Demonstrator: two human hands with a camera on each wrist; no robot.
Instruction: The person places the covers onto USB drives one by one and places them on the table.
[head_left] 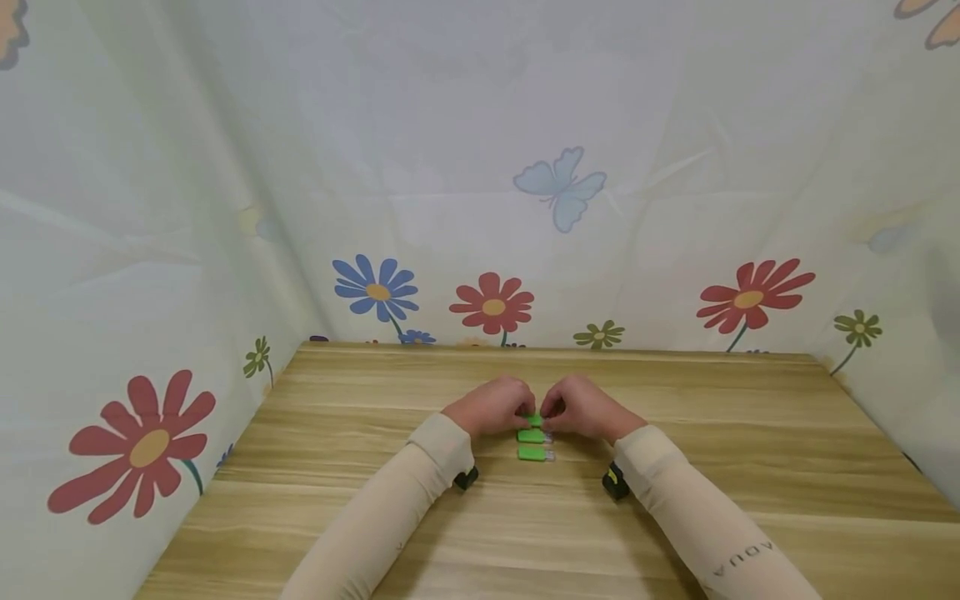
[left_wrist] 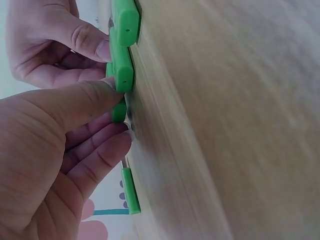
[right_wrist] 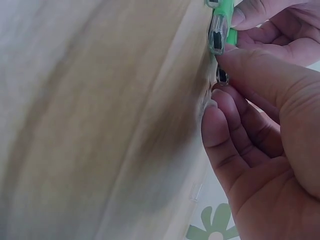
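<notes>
Toward the twelve o'clock side of the pale wood-grained counter (head_left: 750, 433), its straight back edge is meeting a white cloth wall (head_left: 450, 125) printed with flowers. The left hand (head_left: 497, 406) is working at nine o'clock and the right hand (head_left: 585, 407) at three o'clock of a far bright-green flat USB stick (head_left: 535, 422); both are pinching it between thumb and curled fingers, the left on the green body, the right at the plug end. Toward six o'clock from it, a middle green plastic USB stick (head_left: 531, 436) and a near green plastic USB stick (head_left: 534, 455) are lying in a column, their plugs pointing to three o'clock. Only narrow gaps are separating the three, and the fingertips are working close above the wood; wide stretches of counter are extending toward three, six and nine o'clock. A slim green piece (left_wrist: 131, 192) is lying on the wood beyond the left fingers, apart from the column. The green bodies are showing smooth sides, rounded corners and a tiny end hole; the plugs are looking like shiny rectangular sleeves with dark insides. Cream cloth sleeves (head_left: 375, 517) are wrinkling at the cuffs.
</notes>
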